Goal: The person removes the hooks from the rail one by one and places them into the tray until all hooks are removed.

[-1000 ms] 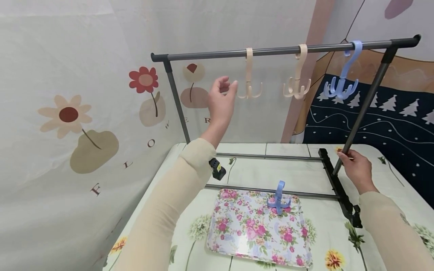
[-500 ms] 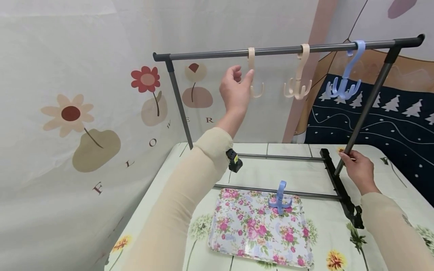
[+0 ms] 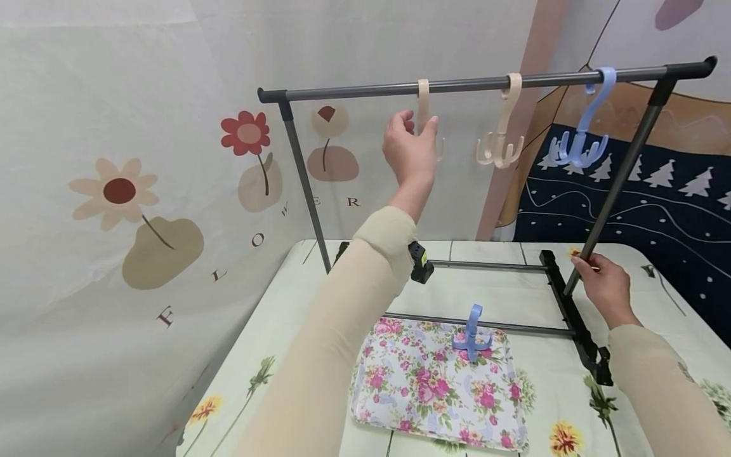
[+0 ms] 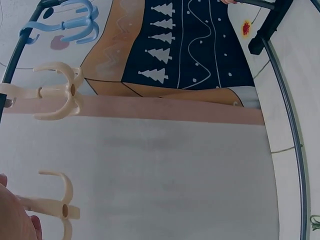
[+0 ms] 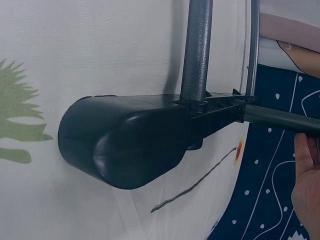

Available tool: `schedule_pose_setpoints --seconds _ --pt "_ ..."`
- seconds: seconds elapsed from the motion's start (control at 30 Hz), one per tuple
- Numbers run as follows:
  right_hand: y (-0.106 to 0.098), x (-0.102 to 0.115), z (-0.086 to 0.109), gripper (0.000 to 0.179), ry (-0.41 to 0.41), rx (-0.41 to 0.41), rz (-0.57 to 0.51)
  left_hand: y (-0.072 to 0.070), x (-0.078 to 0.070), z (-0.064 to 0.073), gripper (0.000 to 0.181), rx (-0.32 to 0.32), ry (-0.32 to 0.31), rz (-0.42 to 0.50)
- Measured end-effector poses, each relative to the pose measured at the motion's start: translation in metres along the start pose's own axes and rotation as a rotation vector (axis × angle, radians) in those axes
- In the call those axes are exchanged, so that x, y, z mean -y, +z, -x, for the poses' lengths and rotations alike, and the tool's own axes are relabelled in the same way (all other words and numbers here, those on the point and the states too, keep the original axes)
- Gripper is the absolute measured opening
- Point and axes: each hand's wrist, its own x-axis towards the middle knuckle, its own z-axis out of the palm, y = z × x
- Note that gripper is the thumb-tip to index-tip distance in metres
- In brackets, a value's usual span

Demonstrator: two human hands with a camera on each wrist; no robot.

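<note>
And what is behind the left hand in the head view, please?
A beige hook: its top and one prong show; the left hand covers most of its lower part.

Printed flowers [image 3: 119,190] and white trees [image 3: 659,176] decorate backdrops [image 3: 143,63].

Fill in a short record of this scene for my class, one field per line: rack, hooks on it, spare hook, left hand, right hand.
Rack: dark rack standing on the table
Hooks on top rail, left to right: left cream hook, second cream hook, hanging blue hook
Spare hook: loose blue hook on a flower-print rectangle
Left hand: at the left cream hook; grip unclear
Right hand: holds the right upright low down
</note>
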Motion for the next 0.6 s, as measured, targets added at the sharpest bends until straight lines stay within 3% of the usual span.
schedule_pose_setpoints --seconds 0.27,0.6 --pt "0.003 -0.002 0.000 0.055 0.013 0.009 -0.022 0.008 0.004 -0.002 0.035 -0.046 -0.021 -0.011" --pt "0.001 -0.002 -0.002 0.056 0.010 0.008 -0.022 0.014 0.009 -0.010 0.024 -0.066 0.021 -0.061"
